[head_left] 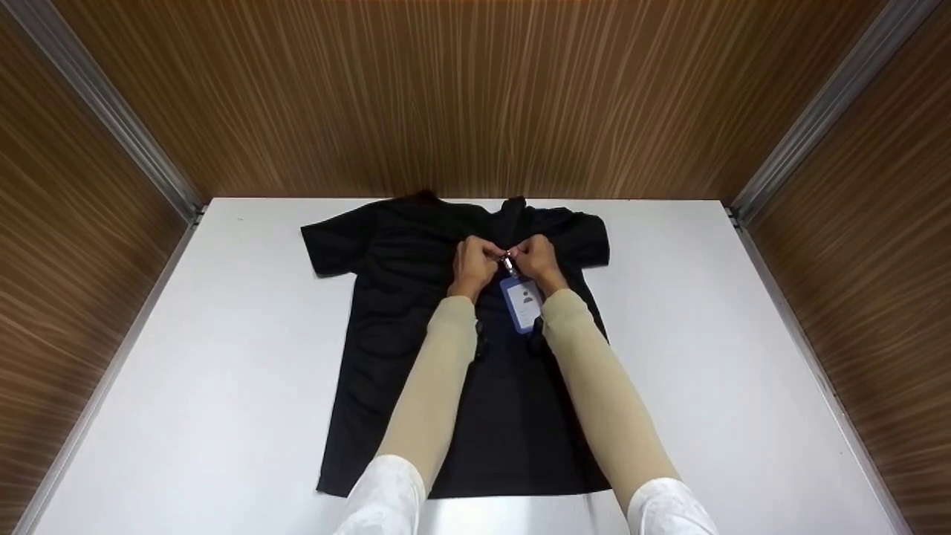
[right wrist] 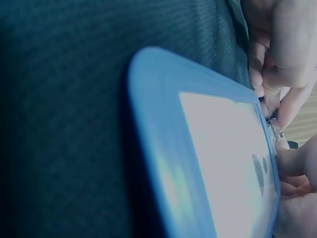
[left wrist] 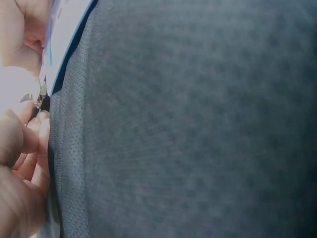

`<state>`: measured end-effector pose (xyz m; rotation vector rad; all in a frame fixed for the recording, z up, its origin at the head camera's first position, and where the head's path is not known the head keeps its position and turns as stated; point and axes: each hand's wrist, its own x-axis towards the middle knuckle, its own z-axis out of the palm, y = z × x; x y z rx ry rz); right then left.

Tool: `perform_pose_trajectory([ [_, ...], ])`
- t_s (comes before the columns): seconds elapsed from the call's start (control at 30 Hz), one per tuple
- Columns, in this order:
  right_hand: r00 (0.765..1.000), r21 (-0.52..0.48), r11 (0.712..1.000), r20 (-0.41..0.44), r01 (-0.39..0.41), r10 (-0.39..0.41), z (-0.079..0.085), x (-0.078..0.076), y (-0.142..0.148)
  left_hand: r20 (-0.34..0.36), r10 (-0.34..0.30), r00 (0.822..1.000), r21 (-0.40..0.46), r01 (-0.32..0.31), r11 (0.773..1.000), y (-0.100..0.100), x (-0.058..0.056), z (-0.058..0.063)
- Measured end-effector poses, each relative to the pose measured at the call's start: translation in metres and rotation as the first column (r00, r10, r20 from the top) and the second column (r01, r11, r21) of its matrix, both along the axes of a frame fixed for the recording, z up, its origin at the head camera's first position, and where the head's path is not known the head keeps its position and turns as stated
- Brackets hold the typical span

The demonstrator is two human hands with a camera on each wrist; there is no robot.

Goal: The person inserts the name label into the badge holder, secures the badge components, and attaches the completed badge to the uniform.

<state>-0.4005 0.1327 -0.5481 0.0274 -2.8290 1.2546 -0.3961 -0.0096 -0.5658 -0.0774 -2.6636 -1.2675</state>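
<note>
A black short-sleeved T-shirt [head_left: 401, 312] lies spread out on the white table. Over its upper chest, my left hand [head_left: 474, 261] and right hand [head_left: 538, 258] meet with fingertips close together. Between them is the silver metal clip [head_left: 508, 263] of a badge. Both hands pinch at this clip, the left fingers [left wrist: 43, 131] at its end by the shirt and the right thumb [right wrist: 287, 156] on its other side. From the clip hangs a blue-framed ID badge [head_left: 523, 306] with a white card, resting tilted over the shirt. The fingers partly hide the clip.
White tabletop [head_left: 223, 357] shows on both sides of the shirt. Brown wood-grain panels [head_left: 461, 96] close off the back and both sides, with metal rails [head_left: 817, 104] at the corners. Beige sleeves cover the forearms, which lie over the shirt's lower part.
</note>
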Motion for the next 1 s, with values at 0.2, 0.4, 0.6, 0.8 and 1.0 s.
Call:
perform_pose_trajectory([
  [0.2, 1.0, 0.011, 1.0, 0.014, -0.018, 0.018, -0.0018, -0.0011, 0.0008, 0.041, 0.014, 0.999, -0.043, -0.012, 0.999, 0.0011, 0.0005, 0.0017],
  [0.4, 0.999, 0.009, 1.0, 0.022, -0.028, 0.027, -0.0026, -0.002, 0.0031, 0.045, 0.019, 0.999, -0.064, -0.016, 0.998, 0.0022, -0.0002, 0.0016],
  [0.6, 0.998, 0.01, 0.999, 0.047, -0.031, 0.03, -0.0039, -0.004, 0.0043, 0.053, 0.024, 0.998, -0.039, -0.022, 0.999, 0.0013, -0.0006, 0.0004],
  [0.8, 0.996, 0.026, 0.998, 0.072, -0.05, 0.048, -0.0036, -0.0054, 0.0037, 0.019, -0.002, 1.0, 0.052, 0.001, 0.999, -0.0037, -0.0009, -0.0016],
  [1.0, 0.995, 0.017, 0.997, 0.074, -0.074, 0.072, -0.004, -0.006, 0.0037, 0.024, -0.006, 1.0, 0.127, 0.003, 0.992, -0.007, 0.0002, -0.0018],
])
